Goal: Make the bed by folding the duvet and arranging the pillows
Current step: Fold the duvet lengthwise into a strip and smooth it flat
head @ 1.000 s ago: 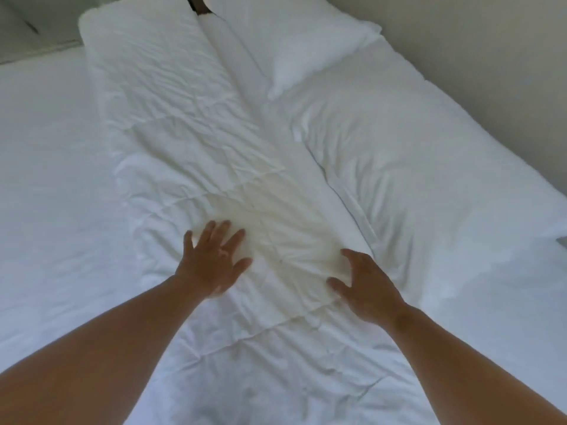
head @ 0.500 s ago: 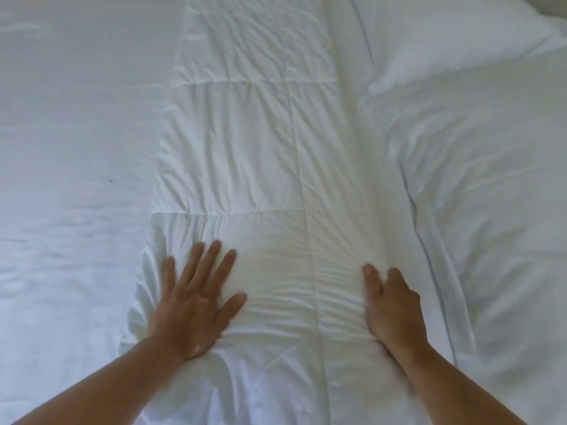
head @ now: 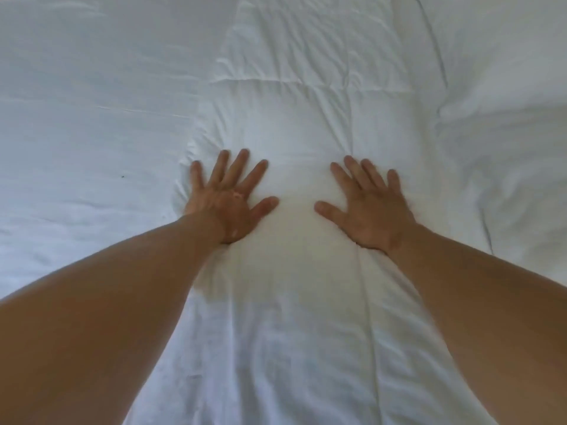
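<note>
Both hands, left hand [head: 228, 199] and right hand [head: 371, 207], press flat with fingers spread on the folded duvet [head: 294, 118], a long strip down the bed [head: 76, 118], apparently smoothing it; next likely comes arranging the pillows.

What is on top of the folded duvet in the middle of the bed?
Only the left hand and the right hand rest on the duvet, flat, fingers spread. The fabric under the palms is covered.
</note>
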Demonstrator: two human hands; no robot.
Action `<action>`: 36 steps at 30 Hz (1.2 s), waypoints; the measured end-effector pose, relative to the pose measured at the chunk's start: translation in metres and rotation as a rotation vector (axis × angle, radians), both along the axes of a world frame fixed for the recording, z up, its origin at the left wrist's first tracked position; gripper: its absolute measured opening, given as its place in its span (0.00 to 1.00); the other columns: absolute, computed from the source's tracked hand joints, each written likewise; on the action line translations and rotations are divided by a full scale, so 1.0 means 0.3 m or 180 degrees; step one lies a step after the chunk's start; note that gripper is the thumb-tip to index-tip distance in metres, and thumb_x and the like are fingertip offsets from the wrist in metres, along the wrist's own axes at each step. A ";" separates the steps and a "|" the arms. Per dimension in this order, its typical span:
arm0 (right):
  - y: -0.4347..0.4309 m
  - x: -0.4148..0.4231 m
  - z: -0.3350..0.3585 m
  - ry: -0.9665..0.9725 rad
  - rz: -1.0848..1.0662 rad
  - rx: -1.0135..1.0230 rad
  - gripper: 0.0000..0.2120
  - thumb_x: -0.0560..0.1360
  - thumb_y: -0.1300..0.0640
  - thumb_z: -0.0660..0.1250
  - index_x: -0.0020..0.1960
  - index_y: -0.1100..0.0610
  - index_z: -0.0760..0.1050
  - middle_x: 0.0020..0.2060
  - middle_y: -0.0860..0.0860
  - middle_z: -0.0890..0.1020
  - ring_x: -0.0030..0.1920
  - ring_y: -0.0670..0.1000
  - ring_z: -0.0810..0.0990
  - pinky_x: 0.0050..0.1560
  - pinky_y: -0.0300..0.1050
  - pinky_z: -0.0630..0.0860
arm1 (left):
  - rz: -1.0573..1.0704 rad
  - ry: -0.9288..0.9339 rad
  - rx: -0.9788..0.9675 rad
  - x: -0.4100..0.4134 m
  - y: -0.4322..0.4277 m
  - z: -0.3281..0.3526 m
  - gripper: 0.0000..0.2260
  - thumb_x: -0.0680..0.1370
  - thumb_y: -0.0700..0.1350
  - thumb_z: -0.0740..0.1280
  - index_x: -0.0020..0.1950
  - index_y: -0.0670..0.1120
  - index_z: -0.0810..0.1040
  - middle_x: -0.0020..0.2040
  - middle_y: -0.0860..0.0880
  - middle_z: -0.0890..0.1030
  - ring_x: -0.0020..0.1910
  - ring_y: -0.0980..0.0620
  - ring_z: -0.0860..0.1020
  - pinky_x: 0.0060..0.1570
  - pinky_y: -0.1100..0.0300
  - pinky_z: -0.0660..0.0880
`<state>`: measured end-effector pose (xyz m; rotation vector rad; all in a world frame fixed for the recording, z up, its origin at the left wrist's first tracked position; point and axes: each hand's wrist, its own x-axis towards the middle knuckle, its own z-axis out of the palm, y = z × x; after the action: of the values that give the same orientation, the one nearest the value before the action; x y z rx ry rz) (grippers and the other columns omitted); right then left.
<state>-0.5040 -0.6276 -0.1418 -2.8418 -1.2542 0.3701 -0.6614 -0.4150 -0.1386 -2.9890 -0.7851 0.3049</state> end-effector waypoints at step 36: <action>-1.153 -1.426 0.095 0.0682 0.1031 0.0207 0.34 0.79 0.31 0.58 0.79 0.46 0.63 0.81 0.53 0.57 0.81 0.58 0.53 0.75 0.69 0.58 | -0.1819 0.0216 -0.1089 -1.539 -0.831 0.105 0.34 0.77 0.69 0.60 0.80 0.58 0.60 0.82 0.44 0.56 0.80 0.38 0.52 0.71 0.29 0.57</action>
<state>-0.9319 -0.9735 -0.1132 -2.4633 -1.6425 0.6081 -1.1230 -0.6643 -0.1069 -3.3100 0.1628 0.5476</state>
